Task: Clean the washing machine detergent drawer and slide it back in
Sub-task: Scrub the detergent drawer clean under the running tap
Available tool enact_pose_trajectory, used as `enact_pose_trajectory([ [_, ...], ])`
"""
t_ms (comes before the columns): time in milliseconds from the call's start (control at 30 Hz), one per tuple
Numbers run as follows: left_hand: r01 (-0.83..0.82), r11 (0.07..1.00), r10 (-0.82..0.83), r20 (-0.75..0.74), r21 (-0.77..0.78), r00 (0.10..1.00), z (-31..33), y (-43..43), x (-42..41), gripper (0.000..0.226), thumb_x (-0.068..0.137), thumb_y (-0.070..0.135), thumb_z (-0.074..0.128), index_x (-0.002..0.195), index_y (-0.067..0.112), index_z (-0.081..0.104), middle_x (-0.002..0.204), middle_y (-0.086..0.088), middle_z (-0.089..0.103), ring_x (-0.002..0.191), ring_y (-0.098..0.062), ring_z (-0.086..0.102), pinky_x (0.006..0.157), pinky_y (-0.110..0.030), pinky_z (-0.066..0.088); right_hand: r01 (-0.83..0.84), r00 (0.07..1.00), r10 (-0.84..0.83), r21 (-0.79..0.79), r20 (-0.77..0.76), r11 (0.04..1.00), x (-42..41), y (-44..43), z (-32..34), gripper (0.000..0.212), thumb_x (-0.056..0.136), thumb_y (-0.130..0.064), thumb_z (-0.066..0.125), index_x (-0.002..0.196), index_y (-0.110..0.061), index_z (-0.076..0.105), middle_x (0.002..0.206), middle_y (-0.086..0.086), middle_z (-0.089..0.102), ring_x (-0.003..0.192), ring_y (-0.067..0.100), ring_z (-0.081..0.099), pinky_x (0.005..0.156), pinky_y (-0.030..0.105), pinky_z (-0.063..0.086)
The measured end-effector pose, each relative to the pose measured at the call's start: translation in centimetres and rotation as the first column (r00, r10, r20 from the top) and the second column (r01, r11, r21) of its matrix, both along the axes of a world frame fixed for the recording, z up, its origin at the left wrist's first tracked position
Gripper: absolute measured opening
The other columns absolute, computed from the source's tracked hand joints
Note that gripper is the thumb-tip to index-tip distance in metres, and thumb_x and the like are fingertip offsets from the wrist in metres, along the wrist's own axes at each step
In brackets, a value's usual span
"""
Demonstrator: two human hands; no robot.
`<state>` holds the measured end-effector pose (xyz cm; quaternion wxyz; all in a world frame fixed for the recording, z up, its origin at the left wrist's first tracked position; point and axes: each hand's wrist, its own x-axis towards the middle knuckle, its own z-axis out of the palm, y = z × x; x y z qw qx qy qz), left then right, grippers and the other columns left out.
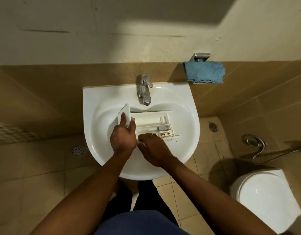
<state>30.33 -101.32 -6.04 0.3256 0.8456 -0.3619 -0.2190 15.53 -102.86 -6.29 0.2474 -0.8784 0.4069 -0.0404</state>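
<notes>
The white detergent drawer (151, 121) lies in the white sink (98, 126), its front panel to the left and its compartments to the right. My left hand (123, 138) grips the front panel, fingers over its face and thumb on the inner side. My right hand (151, 150) rests on the drawer's near edge, its fingers curled over the near compartment; whether it holds anything is hidden. Small dark specks lie in the basin beside the drawer's right end.
A chrome tap (144, 89) stands at the back of the sink, above the drawer. A blue cloth (204, 72) hangs on a wall holder at the right. A toilet (265, 199) stands at the lower right, with a hose sprayer (255, 143) beyond it. Tiled floor with drains surrounds the sink.
</notes>
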Motion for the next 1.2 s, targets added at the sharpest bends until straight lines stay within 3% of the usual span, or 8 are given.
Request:
enact_pose_trajectory([
  [100,0.007,1.0,-0.007,-0.002,0.01,1.0,0.0,0.0,-0.1,0.065,0.101,0.063,0.039,0.154,0.024,0.047,0.106,-0.021,0.072,0.105,-0.04,0.067,0.091,-0.048,0.054,0.04,0.966,-0.068,-0.117,-0.248,0.992,-2.8,0.0,0.2,0.057,0.104,-0.056,0.021,0.122,-0.023,0.063,0.127,-0.001,0.065,0.113,0.024,0.064,0.11,0.052,0.037],
  [233,0.019,1.0,-0.019,-0.004,0.022,1.0,0.3,0.0,-0.2,0.066,0.102,0.063,0.037,0.154,0.024,0.046,0.114,-0.02,0.072,0.111,-0.041,0.065,0.094,-0.049,0.052,0.135,0.908,-0.161,-0.094,-0.386,0.986,-1.3,0.2,1.1,0.083,0.099,-0.065,0.001,0.122,-0.015,0.064,0.126,0.014,0.066,0.113,0.034,0.065,0.114,0.06,0.03],
  [433,0.03,0.999,-0.029,-0.02,0.038,0.999,1.0,0.0,0.0,0.063,0.103,0.059,0.041,0.155,0.023,0.044,0.125,-0.022,0.068,0.12,-0.042,0.061,0.101,-0.049,0.048,0.08,0.995,-0.086,-0.109,-0.056,0.991,0.6,1.0,0.5,0.041,0.105,-0.032,0.031,0.1,-0.012,0.066,0.094,0.013,0.072,0.086,0.033,0.065,0.091,0.044,0.045],
  [633,0.023,0.999,-0.021,-0.033,0.044,0.999,0.7,0.0,-0.1,0.065,0.102,0.061,0.04,0.156,0.024,0.044,0.123,-0.02,0.069,0.118,-0.041,0.063,0.1,-0.049,0.049,0.174,0.976,-0.188,-0.131,-0.108,0.976,-2.0,-1.6,0.8,0.026,0.093,-0.02,0.051,0.074,-0.012,0.068,0.069,0.013,0.07,0.064,0.037,0.065,0.068,0.04,0.051],
  [733,0.028,0.998,-0.026,-0.037,0.051,0.999,0.7,0.0,-0.1,0.066,0.102,0.062,0.037,0.156,0.025,0.042,0.124,-0.02,0.069,0.117,-0.041,0.063,0.099,-0.049,0.05,0.138,0.985,-0.143,-0.055,-0.098,0.989,1.6,-0.9,0.6,0.042,0.094,-0.028,0.036,0.078,-0.013,0.072,0.08,0.011,0.074,0.075,0.034,0.065,0.089,0.046,0.048],
  [867,0.021,0.999,-0.019,-0.039,0.047,0.999,0.6,0.0,0.1,0.069,0.101,0.065,0.035,0.156,0.025,0.042,0.119,-0.019,0.071,0.114,-0.04,0.065,0.097,-0.051,0.051,0.096,0.986,-0.108,0.098,0.126,0.991,-0.5,-0.6,1.4,0.034,0.091,-0.01,0.045,0.099,-0.012,0.078,0.106,0.007,0.078,0.102,0.025,0.063,0.106,0.032,0.038],
  [1067,0.01,0.999,-0.008,-0.048,0.047,0.999,0.4,0.0,-0.1,0.066,0.101,0.063,0.039,0.156,0.025,0.043,0.117,-0.018,0.071,0.115,-0.04,0.065,0.098,-0.049,0.051,-0.02,0.99,-0.016,-0.249,-0.143,0.968,-0.2,-1.2,1.2,0.012,0.085,-0.015,0.061,0.075,-0.018,0.068,0.066,0.01,0.068,0.059,0.035,0.063,0.071,0.035,0.047],
  [1200,0.007,0.999,-0.005,-0.047,0.05,0.999,0.5,0.0,0.1,0.065,0.102,0.062,0.04,0.156,0.025,0.043,0.118,-0.019,0.07,0.115,-0.039,0.064,0.097,-0.049,0.051,0.072,0.995,-0.07,-0.018,0.07,0.997,1.0,0.0,1.0,0.022,0.092,-0.018,0.048,0.091,-0.01,0.068,0.085,0.014,0.073,0.074,0.036,0.066,0.065,0.036,0.046],
])
